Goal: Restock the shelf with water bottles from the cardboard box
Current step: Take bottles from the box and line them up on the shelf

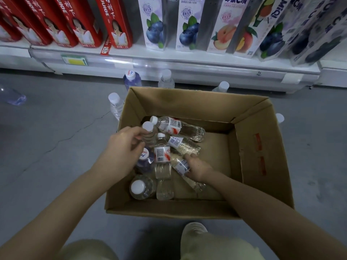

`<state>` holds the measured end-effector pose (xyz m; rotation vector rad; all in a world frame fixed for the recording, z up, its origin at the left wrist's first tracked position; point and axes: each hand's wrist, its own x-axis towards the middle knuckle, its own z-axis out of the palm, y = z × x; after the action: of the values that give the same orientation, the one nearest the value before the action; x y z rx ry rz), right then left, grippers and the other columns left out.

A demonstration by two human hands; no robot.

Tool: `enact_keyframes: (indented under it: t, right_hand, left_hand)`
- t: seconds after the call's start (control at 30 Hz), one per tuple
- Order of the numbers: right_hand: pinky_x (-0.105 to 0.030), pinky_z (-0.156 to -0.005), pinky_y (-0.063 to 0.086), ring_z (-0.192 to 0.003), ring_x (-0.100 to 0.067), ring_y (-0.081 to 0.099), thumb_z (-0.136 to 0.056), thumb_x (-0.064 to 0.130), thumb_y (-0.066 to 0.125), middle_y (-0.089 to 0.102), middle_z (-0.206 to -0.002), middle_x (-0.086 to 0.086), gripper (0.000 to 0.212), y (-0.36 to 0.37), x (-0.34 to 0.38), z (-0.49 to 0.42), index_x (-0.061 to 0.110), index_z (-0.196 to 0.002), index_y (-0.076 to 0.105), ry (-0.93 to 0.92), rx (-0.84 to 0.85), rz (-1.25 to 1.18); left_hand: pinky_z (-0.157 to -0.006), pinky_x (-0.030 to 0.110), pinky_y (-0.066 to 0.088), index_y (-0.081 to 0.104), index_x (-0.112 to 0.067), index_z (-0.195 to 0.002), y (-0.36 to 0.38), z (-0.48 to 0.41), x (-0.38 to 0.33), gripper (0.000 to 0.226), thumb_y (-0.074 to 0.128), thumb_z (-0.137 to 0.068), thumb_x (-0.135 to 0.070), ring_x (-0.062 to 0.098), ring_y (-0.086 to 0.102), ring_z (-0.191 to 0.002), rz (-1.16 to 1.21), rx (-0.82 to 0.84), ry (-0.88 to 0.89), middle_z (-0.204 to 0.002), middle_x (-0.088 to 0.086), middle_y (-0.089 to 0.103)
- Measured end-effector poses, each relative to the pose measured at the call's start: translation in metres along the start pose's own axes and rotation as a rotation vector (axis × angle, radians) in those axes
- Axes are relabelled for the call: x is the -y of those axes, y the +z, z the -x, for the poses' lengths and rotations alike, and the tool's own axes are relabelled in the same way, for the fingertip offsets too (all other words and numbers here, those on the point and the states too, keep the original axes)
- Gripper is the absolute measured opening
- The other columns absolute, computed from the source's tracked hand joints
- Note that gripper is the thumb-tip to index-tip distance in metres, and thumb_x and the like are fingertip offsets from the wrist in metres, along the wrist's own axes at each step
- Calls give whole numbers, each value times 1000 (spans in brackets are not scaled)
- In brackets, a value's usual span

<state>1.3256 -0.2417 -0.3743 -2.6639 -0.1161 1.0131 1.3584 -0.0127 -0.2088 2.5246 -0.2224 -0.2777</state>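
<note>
inside the cardboard box, along its left half, lie the remaining water bottles, some upright and some flat and crossed over one another. two are in hand. the upright bottle stands at the left of the pile, long axis vertical, white cap up; the left hand grips it with fingers curled round the neck just below the cap. the lying bottle rests near the pile's near-right edge, long axis diagonal, running from the pile's centre toward the person's right; the right hand grips it round the labelled middle. which end carries its cap cannot be told.

each hand is already on its nearer bottle, so no reach remains. the shelf lies straight ahead, beyond the box's far wall, with juice cartons on it. the floor bottles stand between that wall and the shelf base.

judgement: the coming move is up and forward over the far wall. the upright bottle should lift out as oriented; the lying bottle will likely need turning upright before placement.
</note>
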Motion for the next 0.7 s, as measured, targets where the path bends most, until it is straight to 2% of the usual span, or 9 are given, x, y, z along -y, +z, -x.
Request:
enact_keyframes:
  t: [0.13,0.23,0.4,0.53,0.7]
  right_hand:
    - [-40,-83,48,-109,-34,54,-83,22,68,40,-132,-14,80,10,2,-10,22,-144,16,-4,21,6]
    - [-40,-86,49,-113,-36,53,-82,23,69,33,-139,-17,92,19,5,-12,28,-147,5,28,6,-54]
    - [-40,-84,52,-109,-35,56,-82,23,70,23,-145,-19,107,30,10,-16,37,-148,-13,39,18,2]
    - [-42,-84,52,-107,-36,56,-86,14,64,30,-140,-22,100,22,9,-13,38,-148,-11,6,16,46]
    - [-35,-73,47,-104,-35,56,-84,13,63,43,-130,-18,96,1,-2,15,48,-143,-5,7,-19,74]
  left_hand:
    - [-60,9,34,64,-23,-108,-10,9,11,25,59,-88,-10,1,53,-78,10,-19,-21,-92,-8,58]
    - [-60,6,36,64,-22,-107,-12,15,15,24,59,-88,-10,-3,50,-77,8,-25,-21,-92,-9,56]
    - [-64,3,38,64,-23,-110,-13,14,15,25,58,-89,-11,-7,50,-78,32,-24,-2,-94,-12,55]
    - [-63,7,36,63,-25,-112,-12,10,6,26,57,-90,-13,0,51,-80,33,-15,10,-96,-12,54]
    - [-65,7,35,60,-21,-118,0,3,-11,29,53,-92,-12,0,48,-83,36,62,8,-101,-10,52]
